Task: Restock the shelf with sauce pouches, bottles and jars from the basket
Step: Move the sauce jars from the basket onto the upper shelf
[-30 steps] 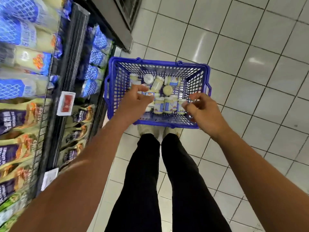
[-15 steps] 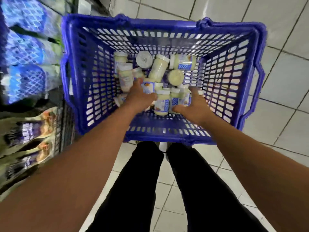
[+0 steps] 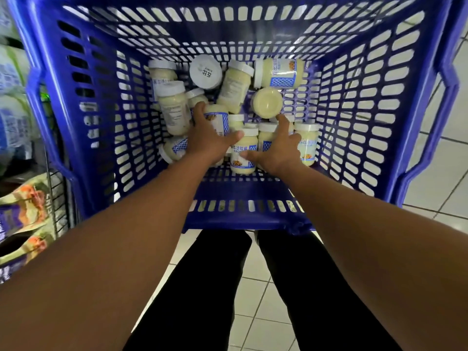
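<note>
- While left hand (image 3: 210,141) grips one jar (image 3: 218,119) in the basket (image 3: 106,158), piled neighbours may roll.
- Right hand (image 3: 278,149) spread over upright jars (image 3: 307,145) at near wall; grip unclear, could topple them.

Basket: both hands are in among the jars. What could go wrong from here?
1. The jars lie piled loose, several on their sides; lifting one may roll or knock the others.
2. The left hand and right hand both have thumbs at the front jar; whether either grips it is unclear, so it might slip back into the basket.
</note>
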`<act>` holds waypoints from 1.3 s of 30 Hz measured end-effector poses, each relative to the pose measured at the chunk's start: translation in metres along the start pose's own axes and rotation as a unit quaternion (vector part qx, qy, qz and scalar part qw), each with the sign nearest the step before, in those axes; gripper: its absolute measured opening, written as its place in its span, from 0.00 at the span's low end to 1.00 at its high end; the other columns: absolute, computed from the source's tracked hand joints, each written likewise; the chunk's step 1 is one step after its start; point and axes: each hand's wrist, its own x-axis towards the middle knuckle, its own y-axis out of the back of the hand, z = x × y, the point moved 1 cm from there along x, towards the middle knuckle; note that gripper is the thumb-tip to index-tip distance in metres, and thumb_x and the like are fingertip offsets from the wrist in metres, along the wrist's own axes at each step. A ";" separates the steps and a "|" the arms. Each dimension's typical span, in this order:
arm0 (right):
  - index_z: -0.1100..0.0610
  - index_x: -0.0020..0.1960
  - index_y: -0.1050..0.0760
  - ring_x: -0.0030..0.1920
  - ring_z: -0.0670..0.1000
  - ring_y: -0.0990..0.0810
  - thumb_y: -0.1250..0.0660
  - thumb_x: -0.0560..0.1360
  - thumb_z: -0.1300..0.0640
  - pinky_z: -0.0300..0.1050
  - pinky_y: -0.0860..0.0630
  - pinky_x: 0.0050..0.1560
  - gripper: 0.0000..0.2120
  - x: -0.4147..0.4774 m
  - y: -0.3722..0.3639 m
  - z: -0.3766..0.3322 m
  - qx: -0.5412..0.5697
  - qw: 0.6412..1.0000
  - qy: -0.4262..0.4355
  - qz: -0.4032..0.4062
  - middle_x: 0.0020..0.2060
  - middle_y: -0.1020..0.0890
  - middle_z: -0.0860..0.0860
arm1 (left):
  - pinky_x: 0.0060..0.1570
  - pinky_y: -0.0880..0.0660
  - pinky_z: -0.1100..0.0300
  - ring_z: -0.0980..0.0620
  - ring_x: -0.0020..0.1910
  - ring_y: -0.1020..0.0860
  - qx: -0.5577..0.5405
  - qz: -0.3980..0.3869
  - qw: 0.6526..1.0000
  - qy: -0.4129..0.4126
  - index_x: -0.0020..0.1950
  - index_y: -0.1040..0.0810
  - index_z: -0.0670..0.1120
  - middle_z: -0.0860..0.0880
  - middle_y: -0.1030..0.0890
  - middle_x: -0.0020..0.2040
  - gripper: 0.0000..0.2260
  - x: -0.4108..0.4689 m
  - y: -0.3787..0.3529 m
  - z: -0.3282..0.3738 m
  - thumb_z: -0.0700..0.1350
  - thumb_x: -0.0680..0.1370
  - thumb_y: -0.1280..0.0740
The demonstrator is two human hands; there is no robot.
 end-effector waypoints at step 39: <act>0.46 0.50 0.26 0.35 0.39 0.18 0.24 0.69 0.61 0.36 0.21 0.35 0.17 -0.309 0.186 -0.146 0.266 0.943 0.203 0.002 0.35 0.17 0.38 | 0.38 0.26 0.73 0.68 0.39 0.20 -0.279 -0.029 0.955 -0.099 0.52 0.23 0.56 0.65 0.17 0.40 0.05 -0.256 0.162 0.198 0.45 0.79 0.32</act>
